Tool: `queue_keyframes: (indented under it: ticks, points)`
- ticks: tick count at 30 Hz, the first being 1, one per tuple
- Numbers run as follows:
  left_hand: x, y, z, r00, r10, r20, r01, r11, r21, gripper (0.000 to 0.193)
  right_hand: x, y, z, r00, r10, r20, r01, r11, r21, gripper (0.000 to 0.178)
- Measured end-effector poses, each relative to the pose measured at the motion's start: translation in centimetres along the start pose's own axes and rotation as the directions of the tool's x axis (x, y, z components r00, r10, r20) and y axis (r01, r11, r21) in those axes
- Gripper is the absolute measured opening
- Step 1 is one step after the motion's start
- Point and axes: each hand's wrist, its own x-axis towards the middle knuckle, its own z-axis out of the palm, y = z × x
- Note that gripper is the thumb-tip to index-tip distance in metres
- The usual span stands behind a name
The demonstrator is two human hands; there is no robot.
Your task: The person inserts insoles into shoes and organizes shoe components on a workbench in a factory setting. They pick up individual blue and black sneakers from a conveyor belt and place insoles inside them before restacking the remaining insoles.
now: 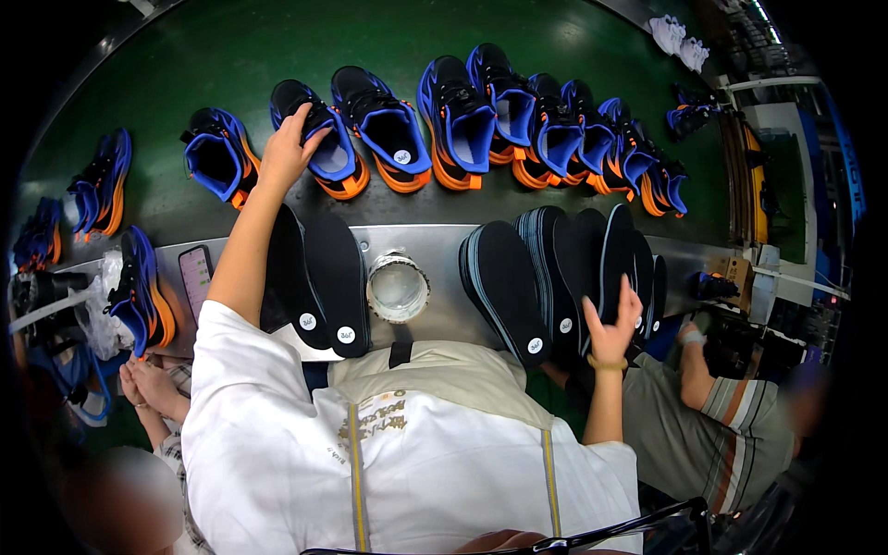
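My left hand (pixel 289 153) reaches over a black-and-blue sneaker (pixel 335 159) with an orange sole; thumb and fingers are spread at its laces and opening. Whether they press on the shoe I cannot tell. To its right, another sneaker (pixel 387 129) has a white round sticker showing inside. My right hand (pixel 610 338), fingers apart and nothing in it, hovers at the stacked black insoles (pixel 504 287) with blue edges and white round stickers. One insole (pixel 614 242) there stands tilted beside the others. Two more insoles (pixel 335 277) lie under my left arm.
Several matching sneakers (pixel 564 139) line the green belt (pixel 388 32). A white-lined tub (pixel 399 288) stands on the metal ledge (pixel 435 242). A phone (pixel 195 277) and a lone sneaker (pixel 141 294) lie left. Co-workers sit at both sides, one with clasped hands (pixel 153 384).
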Motion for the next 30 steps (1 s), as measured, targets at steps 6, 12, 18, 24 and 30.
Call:
queue_keyframes:
  ticks: [6, 12, 18, 24, 30]
  points:
    - [0.1, -0.6, 0.6, 0.994, -0.033, -0.105, 0.028, 0.998, -0.048, 0.039, -1.0, 1.0, 3.4, 0.958, -0.176, 0.225, 0.242, 0.919, -0.312, 0.060]
    - [3.0, -1.8, -1.0, 0.892, -0.440, 0.108, 0.445, 0.807, -0.389, 0.042, -4.1, -4.2, 4.0, 0.796, 0.060, 0.603, -0.053, 0.998, -0.029, 0.058]
    - [3.7, -2.7, -0.4, 0.736, -0.641, 0.219, 0.509, 0.309, -0.804, 0.039, -5.1, -4.9, 2.9, 0.836, -0.072, 0.545, 0.087, 0.996, -0.002, 0.058]
    - [1.4, -1.1, -0.4, 0.799, -0.577, -0.168, 0.370, 0.693, -0.619, 0.045, 4.5, -12.5, -0.1, 0.807, -0.513, 0.291, 0.481, 0.858, 0.179, 0.031]
    - [-0.4, 0.0, 0.0, 0.852, -0.289, -0.436, 0.125, 0.922, -0.368, 0.032, 11.7, -24.2, 8.3, 0.587, -0.797, 0.145, 0.706, 0.591, 0.389, 0.010]
